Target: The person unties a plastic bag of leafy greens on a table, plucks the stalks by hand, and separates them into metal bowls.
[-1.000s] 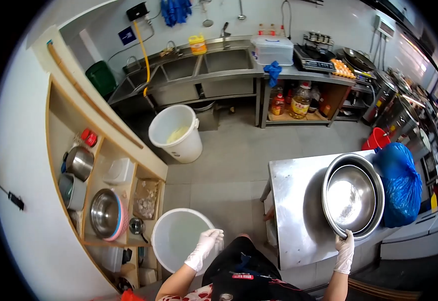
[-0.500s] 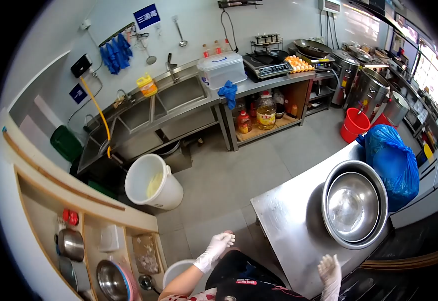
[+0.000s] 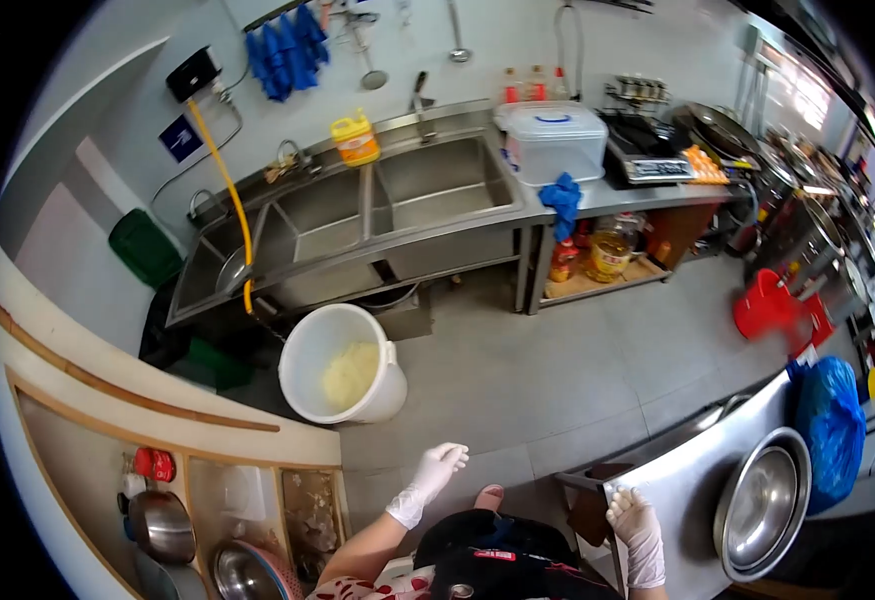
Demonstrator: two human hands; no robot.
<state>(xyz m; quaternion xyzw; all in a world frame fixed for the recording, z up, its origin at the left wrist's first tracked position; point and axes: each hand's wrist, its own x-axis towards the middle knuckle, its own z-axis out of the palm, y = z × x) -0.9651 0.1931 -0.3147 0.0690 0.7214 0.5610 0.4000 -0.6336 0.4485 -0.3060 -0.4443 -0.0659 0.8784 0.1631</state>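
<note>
The white-gloved right hand [image 3: 633,515] hovers at the left edge of the silvery, flat-topped metal table [image 3: 692,500], fingers loosely spread and slightly bent; whether it touches cannot be told. Left of the table, the white-gloved left hand [image 3: 442,468] has curled fingers; whether they press together is unclear. Nested round stainless-steel basins [image 3: 762,500] sit on the table's right part, near a knotted blue plastic bag [image 3: 827,430].

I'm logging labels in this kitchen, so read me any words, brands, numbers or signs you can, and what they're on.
No text is readable. Too small or blurred:
blue wall sign
yellow jug label
oil bottle label
red apron patch
</note>
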